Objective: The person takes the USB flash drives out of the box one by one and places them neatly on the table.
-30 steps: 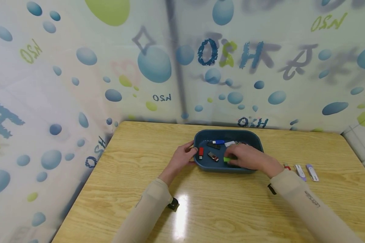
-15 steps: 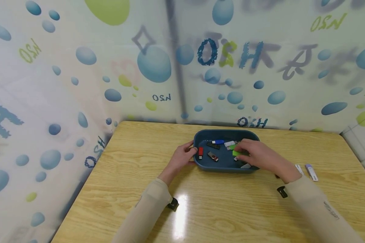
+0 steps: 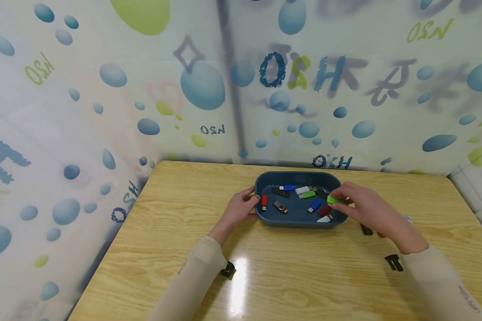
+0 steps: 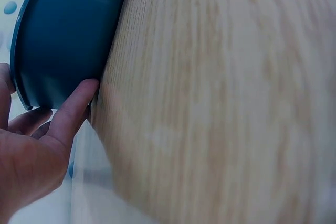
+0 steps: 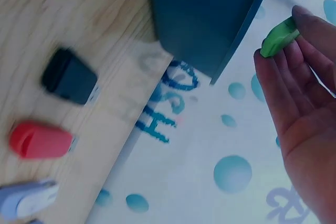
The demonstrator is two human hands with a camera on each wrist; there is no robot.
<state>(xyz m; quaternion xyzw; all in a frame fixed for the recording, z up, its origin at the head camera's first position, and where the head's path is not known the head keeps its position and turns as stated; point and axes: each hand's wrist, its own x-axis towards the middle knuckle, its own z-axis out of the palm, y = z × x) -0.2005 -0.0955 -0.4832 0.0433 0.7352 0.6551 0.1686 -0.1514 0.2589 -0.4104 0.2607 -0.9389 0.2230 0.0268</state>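
Ideally, the right hand (image 3: 363,206), fingertips pinching a small green plastic USB stick (image 5: 280,37) above the right end of the oblong dark-blue plastic tray (image 3: 297,224), should clear its rim while the left hand (image 3: 238,207) grips the left edge.

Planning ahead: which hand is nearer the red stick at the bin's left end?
Left: the left hand grips the bin beside the red stick; the right hand holds a green stick at the opposite end.

The right hand (image 3: 371,209) part-hides the green drive (image 5: 280,38); its wrist view blurs the black drive (image 5: 69,76) (and crops the bin (image 5: 205,14)).
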